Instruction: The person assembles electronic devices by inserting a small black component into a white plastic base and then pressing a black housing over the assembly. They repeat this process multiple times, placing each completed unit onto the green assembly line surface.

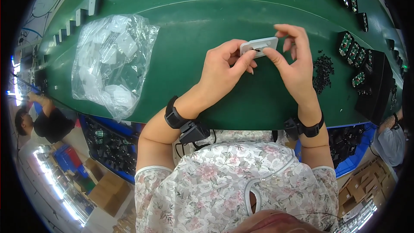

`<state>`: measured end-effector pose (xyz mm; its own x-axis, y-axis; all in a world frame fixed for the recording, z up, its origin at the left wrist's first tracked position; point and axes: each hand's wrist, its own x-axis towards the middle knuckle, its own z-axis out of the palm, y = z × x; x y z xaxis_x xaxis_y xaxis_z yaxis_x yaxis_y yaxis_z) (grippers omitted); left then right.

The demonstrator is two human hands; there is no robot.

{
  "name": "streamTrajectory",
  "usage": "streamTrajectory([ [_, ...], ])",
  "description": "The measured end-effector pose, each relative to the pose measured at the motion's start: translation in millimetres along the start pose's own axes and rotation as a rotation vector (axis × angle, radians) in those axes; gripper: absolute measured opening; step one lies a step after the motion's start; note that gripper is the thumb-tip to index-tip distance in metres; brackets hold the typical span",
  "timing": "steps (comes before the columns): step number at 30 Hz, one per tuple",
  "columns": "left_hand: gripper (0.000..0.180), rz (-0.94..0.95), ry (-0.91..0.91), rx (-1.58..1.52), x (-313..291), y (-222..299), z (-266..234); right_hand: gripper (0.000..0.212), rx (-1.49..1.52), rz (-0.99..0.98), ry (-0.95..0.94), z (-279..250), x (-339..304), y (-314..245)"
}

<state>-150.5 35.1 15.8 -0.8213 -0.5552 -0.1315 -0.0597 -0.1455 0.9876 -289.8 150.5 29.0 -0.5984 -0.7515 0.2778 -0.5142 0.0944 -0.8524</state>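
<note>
A small white plastic cover (271, 43) with rounded corners is held up over the green table. My left hand (222, 67) is closed on its left end, the thumb on the near face and the fingers behind. A tiny black part (258, 50) sits on the cover beside that thumb. My right hand (297, 62) is at the cover's right end, its thumb tip against the lower edge. Its other fingers are raised and spread, apart from the cover. Right of this hand lies a pile of small black pieces (323, 72).
A clear plastic bag (148, 39) of white covers lies at left. White-faced units (93, 5) stand in a row behind it. Black housings with green circuit boards (345, 44) stand at right beside a black box (377, 86). Blue bins (353, 162) of black parts sit below the table edge (241, 129).
</note>
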Motion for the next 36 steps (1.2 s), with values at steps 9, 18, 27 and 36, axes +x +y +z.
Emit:
streamTrajectory([
  [9, 0.02, -0.077, -0.115, -0.005, 3, 0, 1, 0.019, -0.093, 0.054, -0.183, -1, -1, 0],
  [18, 0.013, -0.026, 0.072, -0.106, 26, -4, -28, 0.035, -0.151, 0.002, -0.101, -28, 38, 10],
  [27, 0.013, 0.345, 0.151, 0.63, 37, -13, -27, 0.058, -1.254, 0.244, -0.053, -204, 205, 204],
  [36, 0.064, 0.448, 0.119, 1.143, 10, -6, -9, 0.038, -0.14, 0.007, -0.102, -75, 109, 69],
])
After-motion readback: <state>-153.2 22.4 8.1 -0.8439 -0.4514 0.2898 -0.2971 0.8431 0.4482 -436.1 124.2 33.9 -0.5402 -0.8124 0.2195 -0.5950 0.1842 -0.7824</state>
